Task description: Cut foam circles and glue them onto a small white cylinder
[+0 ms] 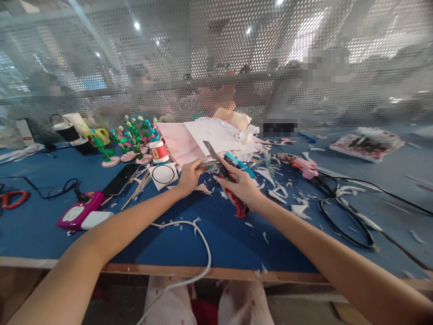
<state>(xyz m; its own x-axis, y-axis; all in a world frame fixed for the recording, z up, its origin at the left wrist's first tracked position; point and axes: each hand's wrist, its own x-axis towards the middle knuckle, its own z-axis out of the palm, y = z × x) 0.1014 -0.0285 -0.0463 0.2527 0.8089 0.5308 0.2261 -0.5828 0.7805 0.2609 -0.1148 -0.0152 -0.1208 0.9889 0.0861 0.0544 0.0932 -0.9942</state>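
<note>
My right hand [241, 187] is wrapped around a utility knife [223, 171] with a black and red handle. Its broad grey blade points up and away to the left. Between the fingers of my left hand [189, 176] is a small flat pale piece [209, 167], its surface partly greenish. The blade crosses close to this piece; whether they touch I cannot tell. Just left of my left hand lies a white square card [163, 176] with a black circle drawn on it. Beyond both hands are a white sheet [213, 135] and a pink sheet [177, 144].
Paper scraps [280, 194] litter the blue table [237, 248]. Small green plant models [131, 140], a red-and-white paper cup [158, 152], a phone [121, 179] and a purple power adapter [80, 211] stand left. A pink glue gun [304, 167] with a black cord lies right. A white cable [203, 243] runs over the front edge.
</note>
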